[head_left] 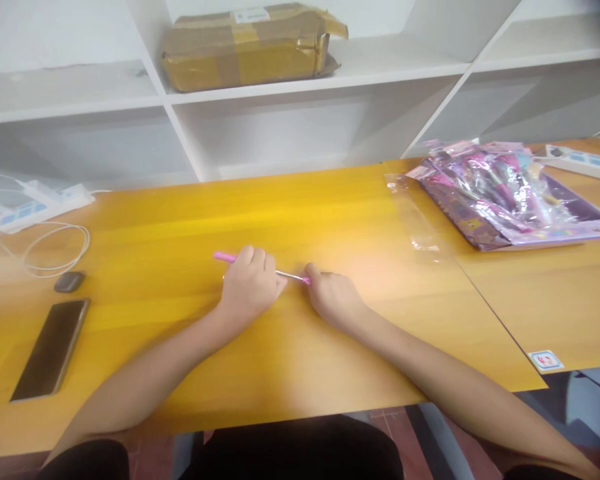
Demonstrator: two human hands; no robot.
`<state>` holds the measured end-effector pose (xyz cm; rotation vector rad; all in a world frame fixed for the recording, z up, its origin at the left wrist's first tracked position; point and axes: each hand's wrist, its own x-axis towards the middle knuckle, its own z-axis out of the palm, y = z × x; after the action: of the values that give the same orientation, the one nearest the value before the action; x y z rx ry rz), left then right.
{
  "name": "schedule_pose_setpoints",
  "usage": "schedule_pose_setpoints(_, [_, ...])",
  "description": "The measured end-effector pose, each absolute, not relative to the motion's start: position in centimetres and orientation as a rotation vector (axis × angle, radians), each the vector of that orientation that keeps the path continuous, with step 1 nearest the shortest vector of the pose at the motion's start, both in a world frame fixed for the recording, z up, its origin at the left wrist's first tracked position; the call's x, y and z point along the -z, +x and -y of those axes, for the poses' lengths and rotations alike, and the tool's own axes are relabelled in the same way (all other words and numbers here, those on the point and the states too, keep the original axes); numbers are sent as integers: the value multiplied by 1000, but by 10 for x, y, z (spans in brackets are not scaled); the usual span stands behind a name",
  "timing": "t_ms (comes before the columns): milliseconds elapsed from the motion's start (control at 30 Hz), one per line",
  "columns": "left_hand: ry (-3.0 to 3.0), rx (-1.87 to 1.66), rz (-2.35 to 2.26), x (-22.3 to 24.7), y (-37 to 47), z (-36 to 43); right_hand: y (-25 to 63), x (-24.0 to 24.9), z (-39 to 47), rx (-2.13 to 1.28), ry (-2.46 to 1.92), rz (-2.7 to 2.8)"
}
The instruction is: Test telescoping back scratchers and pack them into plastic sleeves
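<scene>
A slim pink pen (225, 257) is held level above the wooden table between my two hands. My left hand (250, 283) is closed around its pink barrel, and one rounded end sticks out past the fingers. Between the hands a thin silvery length of the pen shows. My right hand (337, 297) pinches a small pink piece at the pen's other end; most of that piece is hidden by the fingers.
An open purple box (490, 240) with several plastic-wrapped pink items lies at the right, a clear plastic sleeve (414, 217) beside it. At left are a phone (53, 350), a dark small case (69, 282) and a power strip (45, 207). A taped carton (250, 50) rests on the shelf.
</scene>
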<state>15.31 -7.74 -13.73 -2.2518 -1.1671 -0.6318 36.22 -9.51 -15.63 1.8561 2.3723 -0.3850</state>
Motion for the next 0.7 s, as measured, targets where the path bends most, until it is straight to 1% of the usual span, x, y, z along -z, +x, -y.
schedule_pose_setpoints(333, [-2307, 576, 1163, 140, 154, 81, 362, 154, 97, 348, 1824, -2384])
schedule_pose_setpoints(533, [-2641, 155, 1036, 139, 150, 73, 382, 147, 76, 318, 2001, -2306])
schedule_pose_setpoints(600, [-2726, 173, 1005, 140, 146, 71, 386, 143, 74, 316, 2033, -2303])
schedule_pose_setpoints(700, [-2800, 338, 1001, 143, 139, 70, 387, 139, 75, 324, 2046, -2301])
